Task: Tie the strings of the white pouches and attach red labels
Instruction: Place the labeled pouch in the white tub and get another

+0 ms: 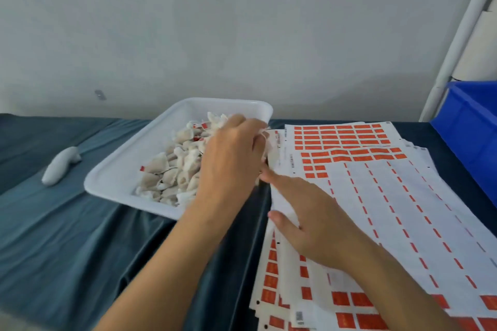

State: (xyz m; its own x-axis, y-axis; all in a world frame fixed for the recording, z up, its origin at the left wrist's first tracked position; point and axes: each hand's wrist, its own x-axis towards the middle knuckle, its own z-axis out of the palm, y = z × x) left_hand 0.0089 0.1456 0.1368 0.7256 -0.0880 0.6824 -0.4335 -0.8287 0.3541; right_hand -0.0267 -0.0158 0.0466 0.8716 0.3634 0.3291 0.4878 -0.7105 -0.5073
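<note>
Head view of a work surface covered with a dark blue cloth (67,236). A white tray (129,166) rests on the cloth left of centre and holds a heap of white pouches (174,169), several already bearing small red labels (142,168) on their strings. The left hand (231,158) reaches over the right-hand part of the tray, back of the hand toward the camera, its fingers curled round a white pouch (265,142) whose frayed strings protrude past the fingertips at the tray's right rim; the gripped pouch thus lies beyond and to the right of the knuckles, above the gap between tray and sheets, and most of it is hidden by the hand. The right hand (309,220) lies flat on the near left edge of the uppermost label sheet (376,209), fingers straight and spread, index finger pointing toward the left hand and nearly touching it; it holds nothing. The label sheets (338,137) are fanned in an overlapping stack just right of the tray: the far ones carry full rows of red labels, the uppermost is largely stripped to narrow red strips, and further red labels show on the near sheets at the lower edge. A white elongated object (60,165) lies on the cloth well left of the tray. A blue bin (470,126) stands at the far right, beside a white pole (457,43) against the pale wall.
</note>
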